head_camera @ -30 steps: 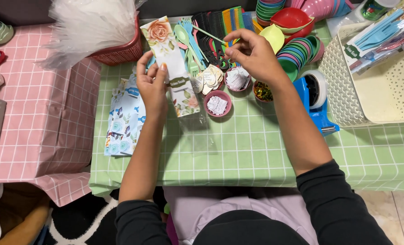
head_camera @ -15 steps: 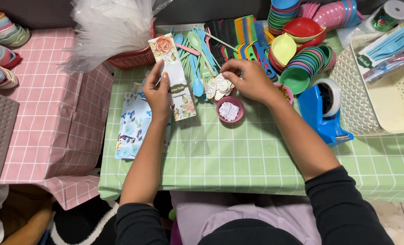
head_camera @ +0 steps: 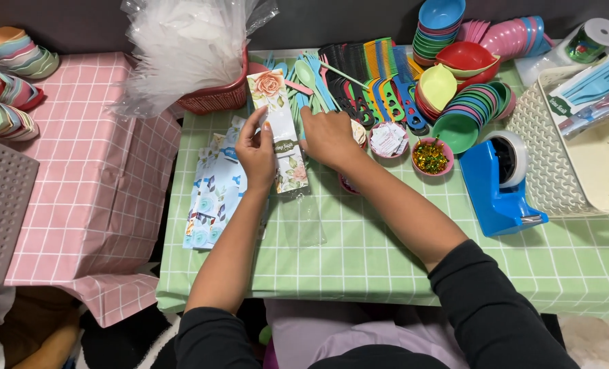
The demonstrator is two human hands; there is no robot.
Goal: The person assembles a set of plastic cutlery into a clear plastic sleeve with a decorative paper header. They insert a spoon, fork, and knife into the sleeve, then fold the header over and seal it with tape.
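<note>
Now | your left hand [head_camera: 255,152] grips the long floral paper card [head_camera: 280,130] | right hand [head_camera: 328,137] pinches its right edge | clear plastic sleeve [head_camera: 303,219] below card looks unfilled.

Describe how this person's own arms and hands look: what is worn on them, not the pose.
Both hands are bare: no gloves, and no rings or watch that I can make out on the left hand or the right hand. The forearms are uncovered too. Black long sleeves are pushed up to about the elbows on both arms. At this size I cannot tell whether the nails are painted.
</note>
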